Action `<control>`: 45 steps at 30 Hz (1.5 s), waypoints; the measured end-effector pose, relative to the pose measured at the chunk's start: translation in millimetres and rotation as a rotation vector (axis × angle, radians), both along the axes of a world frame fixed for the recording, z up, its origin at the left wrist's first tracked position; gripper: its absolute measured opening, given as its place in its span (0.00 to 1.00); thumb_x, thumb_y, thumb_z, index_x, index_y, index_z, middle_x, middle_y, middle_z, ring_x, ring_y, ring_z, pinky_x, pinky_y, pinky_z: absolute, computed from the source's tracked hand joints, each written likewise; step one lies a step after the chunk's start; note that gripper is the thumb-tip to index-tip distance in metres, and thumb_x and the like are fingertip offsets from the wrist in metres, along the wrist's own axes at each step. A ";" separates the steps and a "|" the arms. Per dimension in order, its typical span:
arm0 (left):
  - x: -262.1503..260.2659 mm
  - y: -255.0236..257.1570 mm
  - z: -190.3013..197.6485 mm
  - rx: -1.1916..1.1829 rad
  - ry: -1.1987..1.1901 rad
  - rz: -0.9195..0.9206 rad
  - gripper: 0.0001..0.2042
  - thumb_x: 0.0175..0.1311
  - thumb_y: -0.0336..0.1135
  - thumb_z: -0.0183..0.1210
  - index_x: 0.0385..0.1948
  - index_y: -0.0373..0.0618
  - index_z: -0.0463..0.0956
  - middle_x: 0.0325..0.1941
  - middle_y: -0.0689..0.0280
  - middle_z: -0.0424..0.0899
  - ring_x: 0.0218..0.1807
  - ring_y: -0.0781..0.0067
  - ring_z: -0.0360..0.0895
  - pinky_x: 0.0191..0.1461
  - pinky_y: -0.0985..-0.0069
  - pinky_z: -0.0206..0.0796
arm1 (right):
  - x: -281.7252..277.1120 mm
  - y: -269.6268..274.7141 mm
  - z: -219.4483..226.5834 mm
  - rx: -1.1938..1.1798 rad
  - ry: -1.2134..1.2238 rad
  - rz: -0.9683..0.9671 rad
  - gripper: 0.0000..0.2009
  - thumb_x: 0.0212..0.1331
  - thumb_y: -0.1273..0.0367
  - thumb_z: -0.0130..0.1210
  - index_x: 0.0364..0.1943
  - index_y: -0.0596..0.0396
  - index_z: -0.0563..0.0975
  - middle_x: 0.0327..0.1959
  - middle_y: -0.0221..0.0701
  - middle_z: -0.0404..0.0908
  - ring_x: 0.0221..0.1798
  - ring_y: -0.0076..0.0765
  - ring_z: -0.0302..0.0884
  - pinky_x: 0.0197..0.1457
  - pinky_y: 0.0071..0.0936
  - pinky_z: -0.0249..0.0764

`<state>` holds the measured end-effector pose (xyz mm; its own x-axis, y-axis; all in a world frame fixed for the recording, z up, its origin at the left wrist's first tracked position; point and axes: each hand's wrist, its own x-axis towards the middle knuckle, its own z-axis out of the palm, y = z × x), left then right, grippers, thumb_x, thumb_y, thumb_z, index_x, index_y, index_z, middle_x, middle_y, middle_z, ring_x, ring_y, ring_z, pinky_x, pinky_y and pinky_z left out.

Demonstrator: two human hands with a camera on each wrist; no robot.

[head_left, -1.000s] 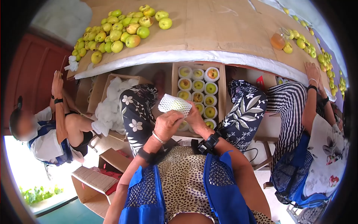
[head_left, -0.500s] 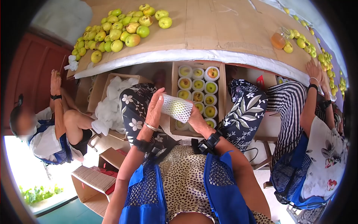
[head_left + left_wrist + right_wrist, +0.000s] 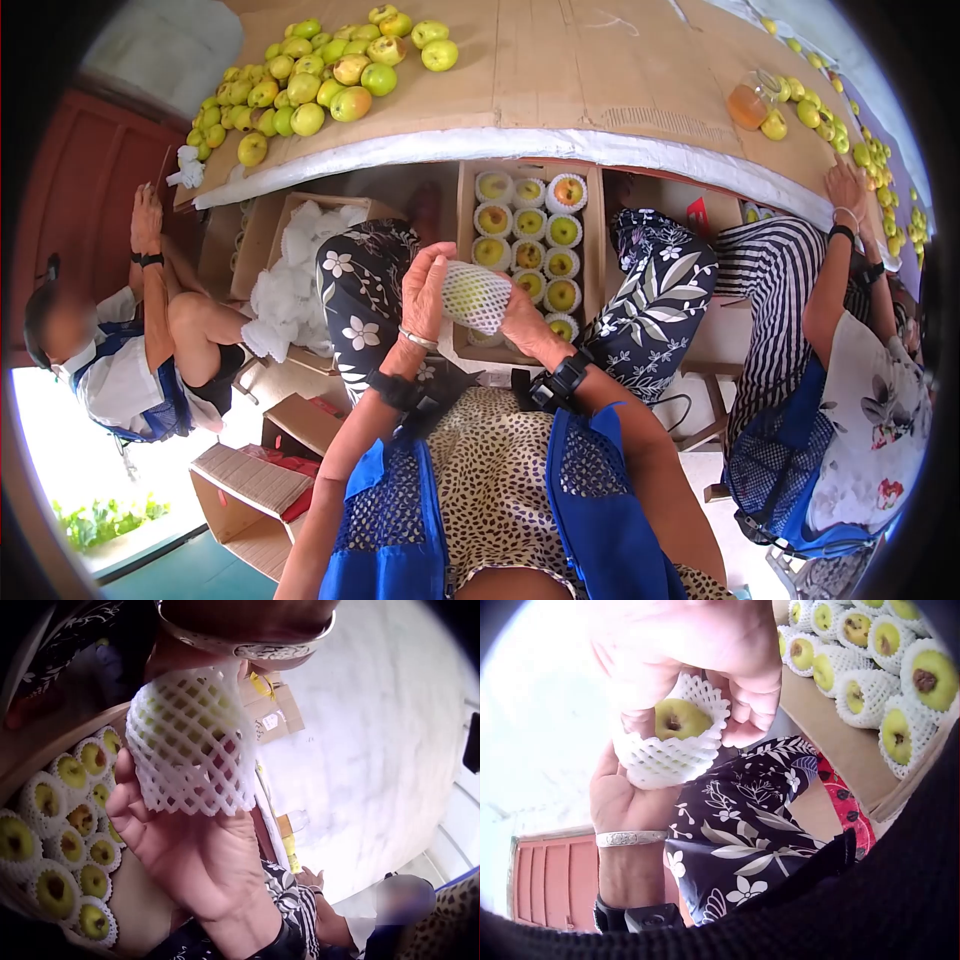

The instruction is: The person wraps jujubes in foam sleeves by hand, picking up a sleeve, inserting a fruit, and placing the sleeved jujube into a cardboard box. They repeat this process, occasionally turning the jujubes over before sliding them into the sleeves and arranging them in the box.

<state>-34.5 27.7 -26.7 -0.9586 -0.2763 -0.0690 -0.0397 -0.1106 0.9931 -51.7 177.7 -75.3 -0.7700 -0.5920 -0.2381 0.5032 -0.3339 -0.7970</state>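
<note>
Over my lap I hold a yellow-green fruit (image 3: 676,718) that sits in a white foam net (image 3: 475,295). My left hand (image 3: 425,290), with a silver bracelet (image 3: 630,838) on its wrist, cups the net from the left with its fingers bent over the top. My right hand (image 3: 520,320) grips it from the right, fingers curled round the fruit's open end (image 3: 735,682). In the left wrist view the net (image 3: 191,746) lies against my right palm (image 3: 202,855). Beneath my hands is an open cardboard box (image 3: 462,250) with rows of netted fruit (image 3: 563,232).
A cardboard-topped table (image 3: 600,80) carries a pile of loose fruit (image 3: 310,80) at the left, more fruit (image 3: 860,140) at the far right and an amber jar (image 3: 748,105). A box of spare foam nets (image 3: 300,270) stands left of my knee. A person (image 3: 120,360) sits on the left and another person (image 3: 850,330) on the right.
My left hand turned from gripping the net's lower edge to standing upright along its left side. The net went from flat to rounded over the fruit and sank slightly.
</note>
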 end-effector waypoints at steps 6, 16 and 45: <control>7.6 1.8 -3.8 0.131 -0.106 -0.104 0.14 0.69 0.39 0.42 0.45 0.39 0.71 0.38 0.67 0.78 0.38 0.81 0.74 0.44 0.85 0.66 | -1.6 1.2 -0.6 0.031 0.041 0.012 0.24 0.47 0.73 0.62 0.50 0.58 0.67 0.44 0.28 0.74 0.46 0.19 0.70 0.50 0.19 0.67; 9.7 -4.0 -23.5 0.254 -0.202 -0.088 0.15 0.68 0.40 0.43 0.40 0.38 0.73 0.35 0.67 0.78 0.36 0.82 0.74 0.43 0.85 0.67 | -3.2 -0.3 7.4 0.313 0.441 -0.008 0.21 0.46 0.69 0.62 0.45 0.59 0.68 0.39 0.37 0.77 0.44 0.34 0.75 0.46 0.26 0.70; 2.9 57.5 -18.0 0.798 -0.171 -0.043 0.16 0.60 0.41 0.50 0.45 0.42 0.72 0.44 0.62 0.79 0.47 0.67 0.76 0.55 0.67 0.66 | -37.2 80.3 43.7 0.059 -0.083 -0.209 0.08 0.61 0.70 0.49 0.43 0.54 0.72 0.41 0.27 0.76 0.39 0.21 0.74 0.37 0.17 0.70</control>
